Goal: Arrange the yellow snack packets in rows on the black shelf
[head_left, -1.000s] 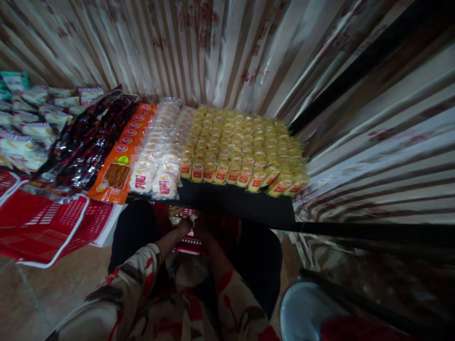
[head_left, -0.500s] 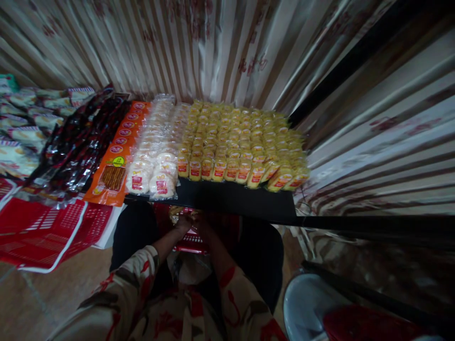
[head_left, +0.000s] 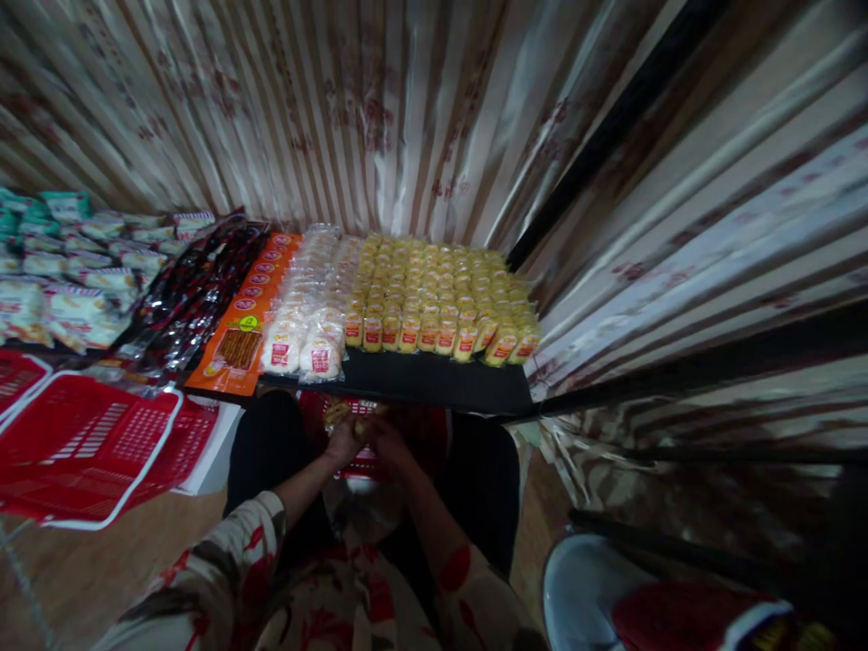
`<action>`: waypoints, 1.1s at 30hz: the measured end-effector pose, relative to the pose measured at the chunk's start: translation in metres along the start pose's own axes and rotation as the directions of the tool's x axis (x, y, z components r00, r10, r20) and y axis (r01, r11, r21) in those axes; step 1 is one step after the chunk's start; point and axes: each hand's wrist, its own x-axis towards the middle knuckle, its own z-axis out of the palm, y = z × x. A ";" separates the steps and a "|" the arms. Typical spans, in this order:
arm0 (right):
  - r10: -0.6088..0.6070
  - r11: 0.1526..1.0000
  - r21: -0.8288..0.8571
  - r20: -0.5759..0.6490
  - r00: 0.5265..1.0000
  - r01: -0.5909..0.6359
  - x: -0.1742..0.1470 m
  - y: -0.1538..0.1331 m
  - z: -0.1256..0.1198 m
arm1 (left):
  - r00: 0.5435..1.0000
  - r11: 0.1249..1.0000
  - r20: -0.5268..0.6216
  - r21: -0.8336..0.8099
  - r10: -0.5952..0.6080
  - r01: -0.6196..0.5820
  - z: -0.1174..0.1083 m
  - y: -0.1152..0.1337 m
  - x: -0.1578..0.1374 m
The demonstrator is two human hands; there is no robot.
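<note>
Low between my knees, my left hand and my right hand come together over a red plastic basket. Both look closed around a small yellowish packet, dim and partly covered by the fingers. More yellowish wrapped pieces show just past my left fingers. Directly beyond the hands, a black table carries tight rows of yellow wrapped cakes. To their left are white round packaged crackers.
An orange snack packet, dark glossy packets and white snack bags line the table leftward. Another red basket with a white handle stands at left. A pale round tub sits lower right. Striped curtains hang behind.
The view has shifted, so the table goods appear slightly lower and the left-side bags show more. My hands stay together over the basket, with little visible movement.
</note>
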 end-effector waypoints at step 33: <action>-0.225 0.968 0.074 -0.174 0.959 0.241 -0.077 -0.092 -0.087 | 0.886 0.922 0.295 -0.262 0.358 -0.285 -0.064 0.151 -0.047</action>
